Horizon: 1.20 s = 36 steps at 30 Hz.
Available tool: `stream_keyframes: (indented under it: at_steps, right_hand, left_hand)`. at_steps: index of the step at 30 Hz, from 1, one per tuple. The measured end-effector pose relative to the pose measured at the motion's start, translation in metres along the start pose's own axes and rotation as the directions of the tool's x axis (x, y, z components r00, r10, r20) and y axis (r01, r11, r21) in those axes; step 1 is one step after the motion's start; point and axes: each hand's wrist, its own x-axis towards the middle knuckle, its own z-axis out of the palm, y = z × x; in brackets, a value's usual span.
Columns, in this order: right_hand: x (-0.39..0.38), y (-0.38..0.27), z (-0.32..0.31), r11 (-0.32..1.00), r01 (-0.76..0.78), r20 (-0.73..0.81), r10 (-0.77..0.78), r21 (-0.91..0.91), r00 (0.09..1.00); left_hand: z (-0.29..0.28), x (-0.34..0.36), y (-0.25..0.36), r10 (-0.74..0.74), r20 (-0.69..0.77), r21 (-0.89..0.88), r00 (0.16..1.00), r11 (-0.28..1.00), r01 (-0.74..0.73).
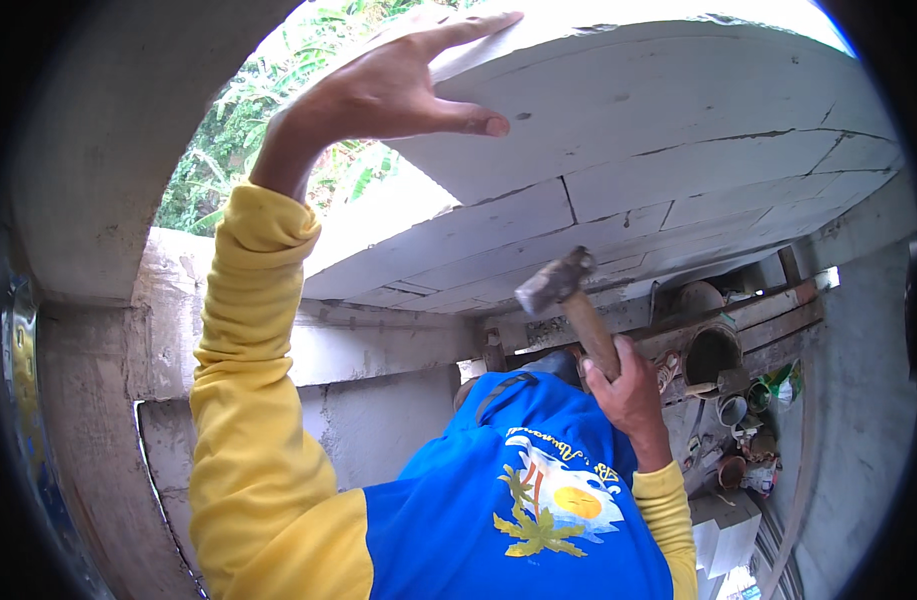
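Head view: person in a blue top [408, 545] w/ yellow sleeves, working up against a pale block wall [618, 110] from where I stand. L hand [383, 95] is raised high at the wall's upper edge, fingers stretched out & spread, thumb well apart from them & lying across the block face; nothing gripped that I can see, & can't tell how firmly it presses, if at all. R hand [628, 400] is lower, fingers curled tight round the wooden handle of a hammer [596, 340]. Hammer's tilted, metal head [556, 282] up & to the L of the handle, a bit blurred, in front of the wall's lower courses; can't tell if it touches the blocks. Dark joints run btwn the blocks. Thru the opening at upper L: green plants [213, 160], v. bright. Concrete column [83, 370] far L. Over on the R, beyond the R hand: round bucket [713, 352] nr wooden planks [778, 310], w/ assorted small containers below. White blocks [730, 538] at lower R, nr the R sleeve.
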Motion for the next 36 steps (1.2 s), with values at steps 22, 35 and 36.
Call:
stream_keyframes:
  at_steps: [22,35,36]
  right_hand:
    - [0.102,-0.135,0.107,0.979,0.143,0.128,-0.162,0.147,0.978]
    - [0.093,-0.153,0.148,0.946,0.159,0.21,-0.223,0.283,0.952]
    - [0.092,-0.156,0.153,0.942,0.171,0.234,-0.243,0.29,0.941]
  left_hand:
    - [-0.003,0.015,0.012,-0.007,-0.012,-0.048,1.0,0.999,0.006]
    - [-0.009,0.02,0.039,-0.006,-0.024,0.071,1.0,0.997,0.008]
    - [-0.011,0.019,0.04,-0.014,-0.021,0.076,1.0,0.997,0.016]
